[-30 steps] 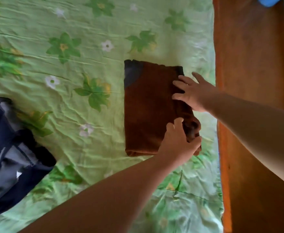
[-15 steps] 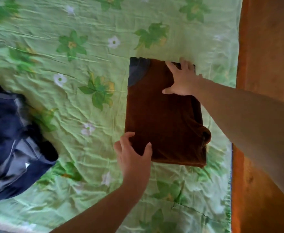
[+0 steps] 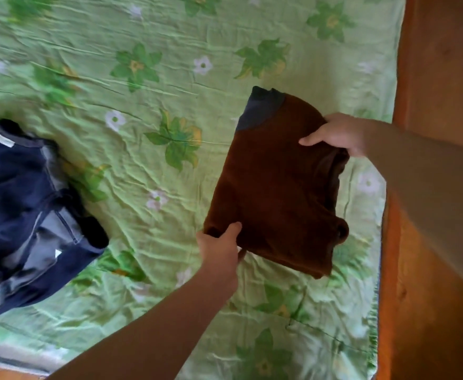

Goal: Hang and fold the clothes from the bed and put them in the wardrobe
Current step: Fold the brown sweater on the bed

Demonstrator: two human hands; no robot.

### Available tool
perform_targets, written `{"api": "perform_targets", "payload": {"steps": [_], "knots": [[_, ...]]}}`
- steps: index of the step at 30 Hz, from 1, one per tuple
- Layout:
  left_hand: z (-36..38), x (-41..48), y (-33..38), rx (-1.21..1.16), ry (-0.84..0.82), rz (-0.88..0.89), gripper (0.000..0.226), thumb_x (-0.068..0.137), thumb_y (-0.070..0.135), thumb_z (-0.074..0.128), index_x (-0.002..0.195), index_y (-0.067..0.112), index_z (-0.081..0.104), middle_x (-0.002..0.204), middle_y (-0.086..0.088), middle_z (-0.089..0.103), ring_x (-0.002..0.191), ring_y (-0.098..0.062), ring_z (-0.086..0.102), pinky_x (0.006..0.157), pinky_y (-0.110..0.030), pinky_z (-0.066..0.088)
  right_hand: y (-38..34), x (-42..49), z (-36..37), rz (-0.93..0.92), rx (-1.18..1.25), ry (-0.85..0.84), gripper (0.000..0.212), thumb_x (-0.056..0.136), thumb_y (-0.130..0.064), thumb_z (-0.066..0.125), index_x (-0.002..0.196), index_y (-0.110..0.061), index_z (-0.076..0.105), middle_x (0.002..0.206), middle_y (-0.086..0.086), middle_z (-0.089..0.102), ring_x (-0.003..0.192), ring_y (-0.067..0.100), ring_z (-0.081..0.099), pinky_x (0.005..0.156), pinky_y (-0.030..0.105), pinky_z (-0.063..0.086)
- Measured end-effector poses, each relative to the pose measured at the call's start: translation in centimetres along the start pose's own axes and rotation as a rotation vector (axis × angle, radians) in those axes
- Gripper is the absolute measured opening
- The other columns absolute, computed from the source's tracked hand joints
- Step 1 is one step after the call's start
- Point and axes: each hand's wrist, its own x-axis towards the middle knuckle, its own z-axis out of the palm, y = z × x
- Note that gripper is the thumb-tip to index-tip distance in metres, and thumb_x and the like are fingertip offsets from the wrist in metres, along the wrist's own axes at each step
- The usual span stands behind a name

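A folded brown garment point(image 3: 279, 185) with a grey-blue collar patch is lifted slightly off the green floral bed sheet point(image 3: 148, 149), tilted. My left hand point(image 3: 220, 249) grips its near left corner, thumb on top. My right hand point(image 3: 337, 133) grips its far right edge, thumb on top and fingers hidden under the cloth. An unfolded dark navy garment point(image 3: 25, 215) with grey panels lies crumpled on the sheet at the left.
A wooden bed frame point(image 3: 441, 78) runs along the right side of the bed. Orange-brown floor shows at the lower right point(image 3: 427, 311) and the bottom left corner.
Both hands went from pressing flat on the folded brown garment to gripping its edges. The garment has risen off the sheet and tilted. The view shifted left, showing more of the navy garment.
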Motion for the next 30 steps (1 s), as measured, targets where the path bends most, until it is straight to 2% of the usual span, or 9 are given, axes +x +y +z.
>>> {"api": "perform_targets", "payload": {"steps": [3,6,9,11,14,16,19,22,30], "knots": [[-2.3,0.7,5.0,0.048,-0.054,0.209,0.040,0.087,0.014,0.072,0.118,0.020,0.049,0.111,-0.007,0.063,0.094,-0.022,0.068,0.082,-0.054,0.060,1.5,-4.3,1.0,0.062,0.054,-0.035,0.050,0.080,-0.020,0.084,0.125,-0.012,0.065,0.114,0.005,0.074,0.101,0.024,0.071,0.090,0.039,0.054],[-5.1,2.4,11.7,0.262,-0.062,0.481,0.043,0.084,0.020,0.075,0.122,0.026,0.056,0.111,-0.012,0.068,0.094,-0.027,0.071,0.079,-0.047,0.061,5.0,-9.5,4.9,0.129,0.186,-0.094,0.043,0.082,-0.025,0.082,0.121,-0.019,0.068,0.110,0.001,0.077,0.106,0.023,0.070,0.102,0.043,0.047],[-7.5,5.1,17.0,0.483,-0.012,0.666,0.053,0.087,0.032,0.075,0.133,0.035,0.051,0.110,-0.005,0.064,0.095,-0.025,0.068,0.080,-0.045,0.060,8.6,-12.5,12.1,0.174,0.307,-0.059,0.030,0.087,-0.022,0.077,0.115,-0.021,0.065,0.100,0.001,0.078,0.094,0.022,0.073,0.088,0.041,0.050],[-8.7,7.2,18.0,0.768,0.033,0.719,0.065,0.091,0.039,0.069,0.148,0.033,0.038,0.128,-0.007,0.054,0.107,-0.027,0.061,0.091,-0.047,0.056,10.3,-12.8,16.7,0.146,0.259,0.136,0.036,0.085,-0.020,0.080,0.108,-0.018,0.052,0.100,0.007,0.070,0.087,0.025,0.068,0.076,0.040,0.052],[-10.1,8.6,16.0,1.213,-0.034,0.879,0.074,0.097,0.045,0.058,0.158,0.031,0.019,0.157,-0.016,0.019,0.140,-0.038,0.032,0.113,-0.049,0.036,10.7,-12.4,21.2,0.007,0.045,0.599,0.063,0.080,-0.031,0.080,0.128,-0.015,0.043,0.123,0.018,0.050,0.115,0.038,0.053,0.096,0.052,0.047],[-11.1,8.9,13.9,1.465,-0.088,1.087,0.074,0.098,0.054,0.048,0.159,0.036,0.010,0.165,-0.011,0.001,0.152,-0.034,0.006,0.118,-0.051,0.024,9.1,-12.8,23.2,-0.160,-0.239,0.796,0.061,0.093,-0.046,0.065,0.143,-0.021,0.042,0.144,0.018,0.039,0.132,0.039,0.040,0.107,0.054,0.038],[-12.3,10.7,11.5,1.722,-0.064,1.315,0.072,0.097,0.063,0.033,0.159,0.036,0.011,0.167,-0.011,-0.005,0.154,-0.031,-0.004,0.119,-0.056,0.024,6.9,-10.9,25.5,-0.356,-0.747,0.663,0.070,0.098,-0.071,0.027,0.158,-0.035,0.023,0.168,0.012,0.011,0.155,0.034,0.009,0.121,0.062,0.013],[-12.5,12.6,10.6,1.705,-0.021,1.376,0.071,0.096,0.062,0.032,0.158,0.030,0.023,0.167,-0.016,0.004,0.154,-0.036,0.004,0.115,-0.057,0.030,6.6,-7.4,25.9,-0.241,-0.891,0.524,0.078,0.092,-0.082,0.006,0.159,-0.043,-0.004,0.169,0.004,-0.013,0.155,0.030,-0.016,0.118,0.068,-0.004],[-11.7,13.8,10.4,1.697,-0.025,1.414,0.070,0.091,0.062,0.037,0.154,0.031,0.035,0.164,-0.016,0.015,0.153,-0.036,0.008,0.118,-0.056,0.025,7.7,-5.5,25.6,-0.233,-0.824,0.541,0.083,0.085,-0.088,0.009,0.157,-0.047,-0.001,0.169,0.000,-0.011,0.155,0.028,-0.016,0.118,0.068,-0.005]]}}
